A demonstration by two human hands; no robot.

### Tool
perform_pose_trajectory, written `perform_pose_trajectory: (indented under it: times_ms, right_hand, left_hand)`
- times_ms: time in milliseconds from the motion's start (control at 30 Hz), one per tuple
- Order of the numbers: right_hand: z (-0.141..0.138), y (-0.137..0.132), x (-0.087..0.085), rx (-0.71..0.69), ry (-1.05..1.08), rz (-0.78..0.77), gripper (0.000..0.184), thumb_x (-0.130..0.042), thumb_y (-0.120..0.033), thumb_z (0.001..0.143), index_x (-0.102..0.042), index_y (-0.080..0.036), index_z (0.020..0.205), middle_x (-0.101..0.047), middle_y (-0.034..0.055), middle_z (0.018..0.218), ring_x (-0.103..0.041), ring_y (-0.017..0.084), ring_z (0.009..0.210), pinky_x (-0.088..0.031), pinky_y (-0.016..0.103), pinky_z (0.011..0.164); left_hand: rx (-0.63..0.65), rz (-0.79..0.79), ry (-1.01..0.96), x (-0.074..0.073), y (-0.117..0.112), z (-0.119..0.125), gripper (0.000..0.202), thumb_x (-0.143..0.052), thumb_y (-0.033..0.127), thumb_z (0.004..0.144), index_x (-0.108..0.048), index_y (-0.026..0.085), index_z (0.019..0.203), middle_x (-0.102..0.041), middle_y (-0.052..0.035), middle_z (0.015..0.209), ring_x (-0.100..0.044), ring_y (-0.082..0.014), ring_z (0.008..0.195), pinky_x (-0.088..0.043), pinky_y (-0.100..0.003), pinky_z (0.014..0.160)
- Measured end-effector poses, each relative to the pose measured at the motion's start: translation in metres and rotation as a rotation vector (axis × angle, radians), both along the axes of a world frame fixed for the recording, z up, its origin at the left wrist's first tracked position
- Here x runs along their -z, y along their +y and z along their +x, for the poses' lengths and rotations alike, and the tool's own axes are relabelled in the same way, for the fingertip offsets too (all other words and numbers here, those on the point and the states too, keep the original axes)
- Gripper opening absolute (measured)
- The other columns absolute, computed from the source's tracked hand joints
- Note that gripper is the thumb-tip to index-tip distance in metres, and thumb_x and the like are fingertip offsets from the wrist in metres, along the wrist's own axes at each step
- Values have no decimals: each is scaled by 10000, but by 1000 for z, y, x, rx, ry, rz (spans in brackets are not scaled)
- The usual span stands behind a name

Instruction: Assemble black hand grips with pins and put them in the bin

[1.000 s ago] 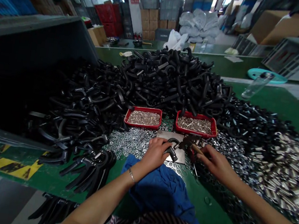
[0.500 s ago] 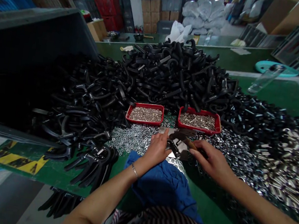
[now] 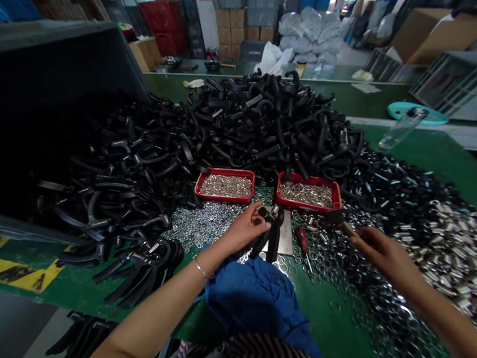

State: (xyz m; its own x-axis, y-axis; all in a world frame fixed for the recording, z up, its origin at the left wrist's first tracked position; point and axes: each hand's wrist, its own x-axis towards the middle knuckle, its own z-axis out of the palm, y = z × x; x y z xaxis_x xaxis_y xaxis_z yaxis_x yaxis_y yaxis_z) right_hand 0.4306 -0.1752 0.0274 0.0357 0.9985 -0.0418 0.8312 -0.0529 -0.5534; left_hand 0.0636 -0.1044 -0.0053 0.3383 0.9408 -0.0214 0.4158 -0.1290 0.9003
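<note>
My left hand [image 3: 245, 226] is closed on a black two-legged handle piece [image 3: 275, 238], whose legs point down toward me over a flat metal plate [image 3: 286, 237]. Off to the right, my right hand [image 3: 379, 252] grips the wooden handle of a hammer [image 3: 348, 229]. The hammer's dark head is over loose metal parts, apart from the handle piece. A red-handled screwdriver [image 3: 301, 239] lies just right of the plate. Blue cloth [image 3: 257, 296] is bunched in front of me, below the plate.
Two red trays [image 3: 223, 199] of small metal pins stand behind the plate. Behind them rises a large heap of black curved handles [image 3: 245, 122]. A big grey crate [image 3: 130, 69] lies tipped at left. Metal sleeves [image 3: 454, 249] are piled at right, near a clear bottle [image 3: 401, 128].
My right hand has moved right with the hammer, away from the plate. The black piece in my left hand has been turned and lifted, and the screwdriver has come into sight.
</note>
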Motion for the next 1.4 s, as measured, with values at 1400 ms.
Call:
perform_pose_trajectory:
  times_ms: [1400]
  right_hand:
    - [-137, 52, 8, 22, 754, 116, 316, -608, -540, 884, -540, -257, 1006, -725, 71, 944, -705, 255, 757, -600, 433, 729]
  left_hand:
    - [-56, 245, 364, -19, -83, -39, 164, -521, 325, 970, -658, 245, 1009, -664, -49, 996, -594, -213, 979, -461, -404, 941]
